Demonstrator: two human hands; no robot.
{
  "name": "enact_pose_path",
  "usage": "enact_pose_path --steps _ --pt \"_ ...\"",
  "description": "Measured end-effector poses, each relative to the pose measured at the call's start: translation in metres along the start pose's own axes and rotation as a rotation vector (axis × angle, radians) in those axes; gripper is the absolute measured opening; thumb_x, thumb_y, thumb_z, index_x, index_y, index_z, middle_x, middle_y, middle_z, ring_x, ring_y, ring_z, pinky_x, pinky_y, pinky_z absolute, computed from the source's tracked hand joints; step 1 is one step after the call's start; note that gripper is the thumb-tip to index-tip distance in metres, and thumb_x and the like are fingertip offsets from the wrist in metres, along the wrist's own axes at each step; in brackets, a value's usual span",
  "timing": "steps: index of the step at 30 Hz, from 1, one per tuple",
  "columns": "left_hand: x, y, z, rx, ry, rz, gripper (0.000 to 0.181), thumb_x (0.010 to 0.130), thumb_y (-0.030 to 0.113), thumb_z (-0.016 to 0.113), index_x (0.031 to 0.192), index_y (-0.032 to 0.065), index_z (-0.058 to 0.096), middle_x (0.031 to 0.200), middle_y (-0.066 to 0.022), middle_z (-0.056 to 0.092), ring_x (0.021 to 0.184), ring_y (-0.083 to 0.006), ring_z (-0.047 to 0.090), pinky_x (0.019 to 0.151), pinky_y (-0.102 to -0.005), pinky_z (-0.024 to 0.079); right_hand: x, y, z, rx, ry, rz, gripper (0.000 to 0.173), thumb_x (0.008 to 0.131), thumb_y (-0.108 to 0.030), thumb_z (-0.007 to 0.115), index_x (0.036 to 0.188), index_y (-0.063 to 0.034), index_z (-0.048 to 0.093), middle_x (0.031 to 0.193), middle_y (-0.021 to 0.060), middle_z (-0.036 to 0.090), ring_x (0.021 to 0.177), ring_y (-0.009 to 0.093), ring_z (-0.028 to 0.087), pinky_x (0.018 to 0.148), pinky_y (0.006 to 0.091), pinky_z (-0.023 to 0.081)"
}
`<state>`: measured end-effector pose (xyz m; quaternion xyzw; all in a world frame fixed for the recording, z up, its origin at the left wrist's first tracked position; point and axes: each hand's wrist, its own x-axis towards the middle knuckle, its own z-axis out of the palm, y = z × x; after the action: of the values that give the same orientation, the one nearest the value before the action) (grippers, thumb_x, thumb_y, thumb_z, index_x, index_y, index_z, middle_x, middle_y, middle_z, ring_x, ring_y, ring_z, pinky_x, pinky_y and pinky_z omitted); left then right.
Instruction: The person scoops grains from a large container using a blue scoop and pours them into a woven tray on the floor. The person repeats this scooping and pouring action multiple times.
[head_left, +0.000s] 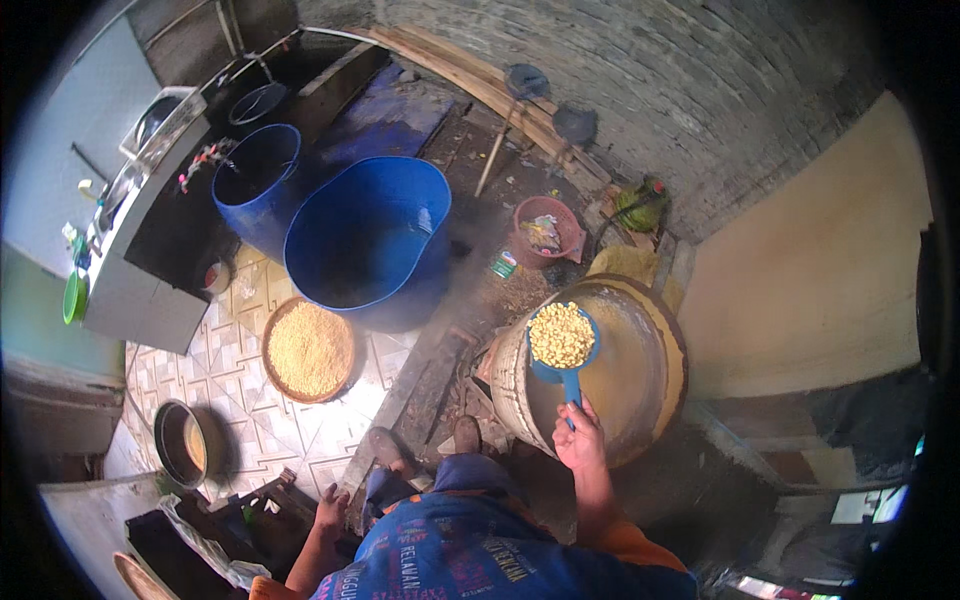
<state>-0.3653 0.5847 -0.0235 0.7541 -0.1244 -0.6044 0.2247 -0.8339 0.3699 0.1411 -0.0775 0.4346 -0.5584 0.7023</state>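
Note:
My right hand (580, 437) grips the handle of a blue plastic dipper (572, 386). Pale yellow beans or kernels (562, 334) heap up in the dipper's bowl, which is held over a large round vat (667, 405) with cloudy liquid inside. Low at the left of my body, my left hand (331, 508) hangs with its fingers slightly apart and nothing visible in it. On the tiled floor, a round woven tray (271, 367) holds a broad heap of similar pale yellow pieces.
A big blue plastic tub (442, 196) stands ahead, beside a blue barrel (259, 217). A metal pot (161, 442) sits on the tiles at left. Near the vat are a pink basket (572, 247) and a green round container (637, 210). Wooden planks (465, 64) lie along the wall.

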Motion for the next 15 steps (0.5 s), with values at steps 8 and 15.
enact_pose_path --steps 8,15 --pt "-0.011 -0.032 -0.012 -0.246 0.093 -0.088 0.062 0.085 0.018 0.059 0.137 0.0028 0.028 0.107 -0.0136 0.057 0.084 -0.0158 0.053 0.068 -0.0262 0.044 0.026 0.052 0.100 -0.164 -0.246 0.222 0.019 0.087 -0.011 0.053 0.105 -0.0112 0.046 0.077 0.0004 0.048 0.043 0.003 0.033 0.038 0.0174 0.026" --pt "-0.050 -0.050 -0.030 -0.408 0.280 -0.183 0.064 0.084 0.023 0.061 0.136 0.0040 0.030 0.118 -0.0190 0.052 0.102 -0.0229 0.053 0.086 -0.0301 0.043 0.082 0.158 0.181 -0.394 -0.396 0.501 0.014 0.088 -0.012 0.051 0.101 -0.0100 0.046 0.076 0.0002 0.049 0.042 0.002 0.032 0.036 0.0173 0.024"
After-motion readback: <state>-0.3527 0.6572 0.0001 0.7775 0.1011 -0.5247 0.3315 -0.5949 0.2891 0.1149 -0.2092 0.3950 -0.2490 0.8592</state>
